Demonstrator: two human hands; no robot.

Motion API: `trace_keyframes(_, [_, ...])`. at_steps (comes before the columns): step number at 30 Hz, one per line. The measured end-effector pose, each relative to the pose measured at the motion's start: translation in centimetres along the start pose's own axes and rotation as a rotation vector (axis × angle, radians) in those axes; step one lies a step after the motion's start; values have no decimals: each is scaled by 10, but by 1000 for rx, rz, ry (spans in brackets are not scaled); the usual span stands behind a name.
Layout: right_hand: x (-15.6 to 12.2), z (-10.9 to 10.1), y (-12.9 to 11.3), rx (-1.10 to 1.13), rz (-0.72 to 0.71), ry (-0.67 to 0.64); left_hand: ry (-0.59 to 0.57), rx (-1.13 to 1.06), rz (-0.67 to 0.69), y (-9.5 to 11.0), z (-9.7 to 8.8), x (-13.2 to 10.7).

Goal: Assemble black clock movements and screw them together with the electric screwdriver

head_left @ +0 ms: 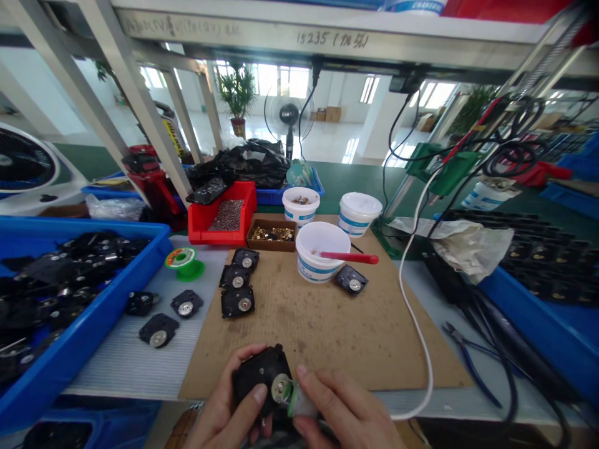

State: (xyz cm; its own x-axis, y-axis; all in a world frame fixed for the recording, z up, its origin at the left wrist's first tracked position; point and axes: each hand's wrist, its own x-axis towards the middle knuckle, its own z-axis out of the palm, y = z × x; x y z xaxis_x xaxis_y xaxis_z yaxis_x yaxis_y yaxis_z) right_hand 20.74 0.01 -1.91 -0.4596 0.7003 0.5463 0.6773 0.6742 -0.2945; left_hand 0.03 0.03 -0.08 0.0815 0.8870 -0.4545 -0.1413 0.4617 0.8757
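My left hand (224, 405) grips a black plastic housing (259, 374) with a round metal disc (281, 388) on its face, low in the view. My right hand (349, 411) holds a small pale roll with a green rim (302, 402), pressed close against the disc's right side. Fingers hide part of the housing. On the brown cardboard mat (327, 337) in front of me lie several similar housings (238, 302). More of them (158, 329) rest on the ribbed grey sheet (140, 368) to the left, beside a green spool of solder wire (185, 262).
A blue bin (84, 312) of black housings stands left, and another (538, 318) right. Ahead are a red bin (228, 215), a brown tray (271, 234) and white tubs (318, 249), one holding a red-handled tool (349, 257). Blue-handled pliers (468, 362) and a white cable (412, 312) lie right.
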Motion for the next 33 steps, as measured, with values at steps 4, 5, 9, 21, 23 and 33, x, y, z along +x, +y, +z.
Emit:
trace_keyframes(4, [2,3,-2,-6,17,23,2,12,19,0,1,3])
trace_keyframes(5, [2,3,-2,5,31,34,4,20,27,0,1,3])
trace_keyframes(9, [9,-1,-3,252,213,5,14,57,38,4,4,3])
trace_keyframes(21, [28,-10,-11,602,671,-310,102,202,133,8,12,0])
trace_keyframes(23, [27,-10,-10,600,667,-316,126,218,156,7,12,0])
trace_keyframes(33, [25,-3,-9,526,639,-267,239,320,130,1,12,7])
